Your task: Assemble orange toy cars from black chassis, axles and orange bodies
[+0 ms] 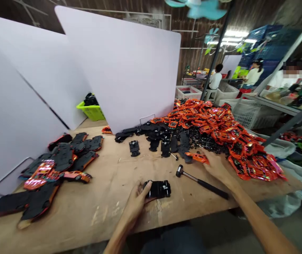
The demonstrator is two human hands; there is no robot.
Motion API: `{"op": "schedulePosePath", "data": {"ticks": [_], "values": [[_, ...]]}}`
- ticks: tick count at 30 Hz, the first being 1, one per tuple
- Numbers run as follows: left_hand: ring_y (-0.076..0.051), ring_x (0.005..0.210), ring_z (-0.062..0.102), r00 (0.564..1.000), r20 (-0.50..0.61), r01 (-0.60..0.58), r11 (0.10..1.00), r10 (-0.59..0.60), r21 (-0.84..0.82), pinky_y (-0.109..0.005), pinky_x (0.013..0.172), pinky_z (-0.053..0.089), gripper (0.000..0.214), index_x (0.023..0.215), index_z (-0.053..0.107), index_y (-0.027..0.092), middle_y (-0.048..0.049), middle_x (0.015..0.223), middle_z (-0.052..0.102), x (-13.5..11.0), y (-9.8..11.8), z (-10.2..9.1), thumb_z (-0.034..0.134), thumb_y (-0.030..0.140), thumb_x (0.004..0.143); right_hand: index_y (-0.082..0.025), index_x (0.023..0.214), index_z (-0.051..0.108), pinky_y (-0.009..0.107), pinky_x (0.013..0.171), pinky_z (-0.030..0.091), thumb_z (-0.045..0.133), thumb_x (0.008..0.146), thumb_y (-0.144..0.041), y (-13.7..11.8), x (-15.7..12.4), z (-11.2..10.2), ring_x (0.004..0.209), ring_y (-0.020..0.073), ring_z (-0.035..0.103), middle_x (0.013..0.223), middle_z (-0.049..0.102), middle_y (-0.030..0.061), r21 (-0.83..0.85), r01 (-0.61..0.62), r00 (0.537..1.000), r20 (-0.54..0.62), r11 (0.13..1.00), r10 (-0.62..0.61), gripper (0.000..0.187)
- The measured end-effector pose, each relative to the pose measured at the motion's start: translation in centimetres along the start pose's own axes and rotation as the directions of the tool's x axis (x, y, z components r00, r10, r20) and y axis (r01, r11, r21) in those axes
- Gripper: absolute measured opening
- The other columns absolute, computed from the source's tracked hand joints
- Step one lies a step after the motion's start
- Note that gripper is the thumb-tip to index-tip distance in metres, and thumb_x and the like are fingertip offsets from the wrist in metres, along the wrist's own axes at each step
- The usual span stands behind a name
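My left hand (pixel 137 197) is closed around a toy car (pixel 160 189) held underside up, its black chassis and wheels showing, with a thin reddish edge below. My right hand (pixel 215 167) reaches to the front of the heap, touching or right beside an orange toy car body (pixel 198 157). Its fingers are blurred and partly hidden, so its grip is unclear. Between the hands lies a hammer (pixel 202 182) with a black handle and a metal-and-black head. Beyond it, black chassis pieces (pixel 166 146) lie on the wooden table (pixel 108 197).
A large heap of orange car bodies (pixel 206 118) covers the right back, with small black parts (pixel 206 141) at its foot. Several cars (pixel 63 157) pile up at left. White panels (pixel 129 67) stand behind, near a lime-green basket (pixel 94 112). People (pixel 215 79) sit farther back.
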State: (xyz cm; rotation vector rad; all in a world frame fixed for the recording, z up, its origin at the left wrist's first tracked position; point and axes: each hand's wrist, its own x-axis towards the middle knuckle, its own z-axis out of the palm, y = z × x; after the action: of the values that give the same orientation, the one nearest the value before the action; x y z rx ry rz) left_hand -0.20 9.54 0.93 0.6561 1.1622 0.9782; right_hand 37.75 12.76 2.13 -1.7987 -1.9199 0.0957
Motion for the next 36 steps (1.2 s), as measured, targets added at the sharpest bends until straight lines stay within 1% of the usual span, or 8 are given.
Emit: {"op": "schedulePosePath", "data": {"ticks": [3,7,11,15,21,28,32,36], "values": [[-0.025,0.096,0.072,0.998,0.052,0.025,1.000,-0.025,-0.007,-0.040,0.085,0.065,0.051,0.089,0.067,0.019,-0.0037,0.092,0.071,-0.2,0.6,-0.4,0.085,0.063,0.071,-0.024,0.145,0.055,0.052,0.110,0.048,0.050,0.091,-0.016,-2.5,-0.5,0.3,0.128,0.0307,0.062,0.139,0.065,0.0132,0.148,0.088,0.996,0.007,0.985,-0.090,0.054],[-0.023,0.087,0.071,0.995,0.081,0.060,0.997,-0.057,-0.037,-0.039,0.078,0.065,0.052,0.090,0.065,0.019,-0.0029,0.087,0.070,-0.1,0.9,-0.7,0.080,0.066,0.076,-0.029,0.141,0.059,0.050,0.104,0.052,0.058,0.097,-0.026,-10.5,-2.8,3.0,0.119,0.0311,0.062,0.129,0.067,0.0108,0.330,0.168,0.962,0.152,0.929,-0.228,0.044],[-0.021,0.089,0.069,0.995,0.101,0.017,1.000,-0.016,-0.010,-0.036,0.079,0.064,0.049,0.086,0.061,0.020,-0.0011,0.088,0.067,-0.2,0.5,-1.0,0.085,0.060,0.072,-0.030,0.150,0.049,0.050,0.109,0.049,0.074,0.092,-0.038,-16.1,-4.3,5.5,0.129,0.0332,0.055,0.140,0.058,0.0119,0.371,0.188,0.922,0.253,0.909,-0.294,0.064],[-0.021,0.092,0.069,0.993,0.115,0.007,1.000,-0.004,-0.026,-0.037,0.081,0.063,0.046,0.083,0.056,0.020,-0.0014,0.089,0.067,-0.2,-0.1,-1.4,0.082,0.058,0.077,-0.028,0.139,0.057,0.046,0.105,0.052,0.063,0.100,-0.044,-16.5,-4.2,5.5,0.122,0.0294,0.059,0.134,0.061,0.0110,0.346,0.197,0.892,0.326,0.917,-0.314,0.042],[-0.022,0.097,0.068,0.989,0.145,0.015,0.997,-0.004,-0.079,-0.040,0.085,0.063,0.046,0.088,0.055,0.020,-0.0029,0.096,0.068,-0.2,-0.3,-1.6,0.078,0.060,0.081,-0.027,0.143,0.055,0.049,0.104,0.053,0.077,0.089,-0.049,-15.8,-3.0,4.2,0.121,0.0318,0.061,0.132,0.066,0.0112,0.356,0.306,0.820,0.373,0.883,-0.434,0.062],[-0.018,0.085,0.071,0.994,0.098,0.044,0.998,-0.040,-0.039,-0.036,0.084,0.062,0.049,0.086,0.049,0.021,0.0015,0.085,0.068,-0.8,0.6,-1.0,0.092,0.029,0.065,-0.029,0.148,0.051,0.043,0.109,0.053,0.071,0.094,-0.048,-13.5,-1.4,3.3,0.128,0.0278,0.064,0.144,0.063,0.0084,0.495,0.117,0.920,0.271,0.861,-0.282,0.061],[-0.018,0.083,0.071,0.994,0.067,0.086,0.996,-0.084,-0.028,-0.035,0.081,0.062,0.042,0.086,0.049,0.021,0.0016,0.083,0.069,-0.6,0.7,-1.0,0.086,0.017,0.065,-0.029,0.144,0.055,0.040,0.106,0.054,0.074,0.092,-0.047,-13.7,-1.5,3.4,0.123,0.0261,0.066,0.139,0.066,0.0071,0.519,0.129,0.906,0.284,0.845,-0.313,0.057],[-0.022,0.094,0.072,0.988,0.125,0.098,0.992,-0.088,-0.076,-0.040,0.088,0.062,0.028,0.087,0.057,0.019,-0.0045,0.092,0.074,-0.5,1.0,-1.5,0.081,0.024,0.074,-0.030,0.142,0.055,0.038,0.105,0.054,0.074,0.093,-0.043,-15.1,-2.0,3.6,0.121,0.0242,0.065,0.137,0.066,0.0059,0.543,0.146,0.882,0.307,0.827,-0.357,0.055]]}}
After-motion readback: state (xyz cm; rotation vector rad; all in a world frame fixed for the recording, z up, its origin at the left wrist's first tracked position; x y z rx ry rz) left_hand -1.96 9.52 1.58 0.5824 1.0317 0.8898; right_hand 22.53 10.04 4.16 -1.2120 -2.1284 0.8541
